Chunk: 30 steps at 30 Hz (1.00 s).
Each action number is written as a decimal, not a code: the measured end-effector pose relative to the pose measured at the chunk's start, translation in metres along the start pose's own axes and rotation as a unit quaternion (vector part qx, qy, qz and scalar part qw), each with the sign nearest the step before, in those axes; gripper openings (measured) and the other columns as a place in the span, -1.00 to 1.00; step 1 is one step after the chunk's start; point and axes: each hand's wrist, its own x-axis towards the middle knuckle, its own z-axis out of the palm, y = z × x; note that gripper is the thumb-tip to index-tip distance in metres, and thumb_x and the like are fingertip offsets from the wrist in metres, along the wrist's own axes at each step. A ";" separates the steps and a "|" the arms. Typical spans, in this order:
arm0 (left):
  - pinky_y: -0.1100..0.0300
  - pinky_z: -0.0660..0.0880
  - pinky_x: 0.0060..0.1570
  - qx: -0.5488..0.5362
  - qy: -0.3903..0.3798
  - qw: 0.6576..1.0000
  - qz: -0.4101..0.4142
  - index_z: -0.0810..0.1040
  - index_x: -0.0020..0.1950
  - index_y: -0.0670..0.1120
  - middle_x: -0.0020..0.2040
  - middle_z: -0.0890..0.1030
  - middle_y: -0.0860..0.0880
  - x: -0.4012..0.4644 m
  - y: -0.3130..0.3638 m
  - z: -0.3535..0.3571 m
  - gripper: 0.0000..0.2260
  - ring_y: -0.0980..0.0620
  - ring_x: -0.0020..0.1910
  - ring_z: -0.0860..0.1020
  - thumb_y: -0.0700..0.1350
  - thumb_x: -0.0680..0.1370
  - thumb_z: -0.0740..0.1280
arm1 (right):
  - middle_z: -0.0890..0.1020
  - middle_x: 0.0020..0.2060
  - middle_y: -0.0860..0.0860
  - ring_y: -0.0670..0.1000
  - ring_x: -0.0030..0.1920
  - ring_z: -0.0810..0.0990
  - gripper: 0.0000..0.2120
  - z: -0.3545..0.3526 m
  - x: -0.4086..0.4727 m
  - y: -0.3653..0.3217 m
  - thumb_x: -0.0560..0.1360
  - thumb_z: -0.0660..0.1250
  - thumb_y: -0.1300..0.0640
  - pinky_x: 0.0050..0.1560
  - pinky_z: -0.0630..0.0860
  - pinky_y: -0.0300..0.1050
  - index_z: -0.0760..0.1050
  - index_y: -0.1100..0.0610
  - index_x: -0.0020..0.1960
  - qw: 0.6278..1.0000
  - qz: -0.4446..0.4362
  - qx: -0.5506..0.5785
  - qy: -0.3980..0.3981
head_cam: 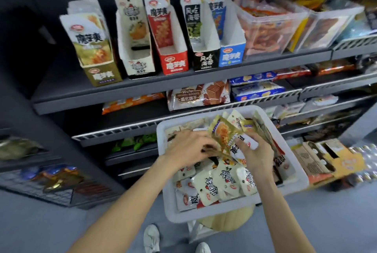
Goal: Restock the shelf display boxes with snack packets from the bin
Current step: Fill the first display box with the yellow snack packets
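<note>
Head view: I see both hands down in the white bin, which sits just below the shelf so packets travel a short way up. My right hand curls its fingers around a fan of gold packets, gathering several to load together, I judge. My left hand pinches their lower edge, squaring the stack. The gold display box at the shelf's left end already holds some; 2 boxes beside it look nearly empty.
</note>
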 end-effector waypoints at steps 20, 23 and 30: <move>0.08 0.54 -0.18 -0.363 0.515 0.734 -0.253 0.39 0.04 0.14 0.00 0.60 0.04 -0.159 -0.119 -0.124 -0.67 0.11 -0.02 0.60 -0.24 0.49 0.40 | 0.49 -0.31 -0.03 -0.07 -0.36 0.42 -0.94 0.108 0.009 -0.206 0.56 0.29 0.15 -0.35 0.27 -0.36 0.43 0.00 -0.05 0.882 -0.471 0.015 -0.019; 0.24 0.53 -0.16 -0.357 0.529 0.726 -0.256 0.37 0.16 0.05 0.02 0.58 0.11 -0.163 -0.131 -0.141 -0.64 0.27 -0.04 0.58 -0.29 0.50 0.37 | 0.53 -0.22 -0.01 -0.09 -0.32 0.45 -0.90 0.139 0.019 -0.253 0.56 0.28 0.11 -0.20 0.41 -0.18 0.51 0.12 -0.01 0.859 -0.510 0.041 -0.004; 0.37 0.47 -0.12 -0.378 0.542 0.710 -0.242 0.51 0.03 0.11 -0.09 0.63 0.22 -0.166 -0.154 -0.168 -0.78 0.26 -0.08 0.58 -0.22 0.54 0.33 | 0.61 -0.11 0.04 0.08 -0.05 0.54 -0.87 0.208 0.047 -0.302 0.52 0.23 0.14 -0.03 0.47 0.07 0.50 0.16 0.00 0.774 -0.608 -0.144 -0.104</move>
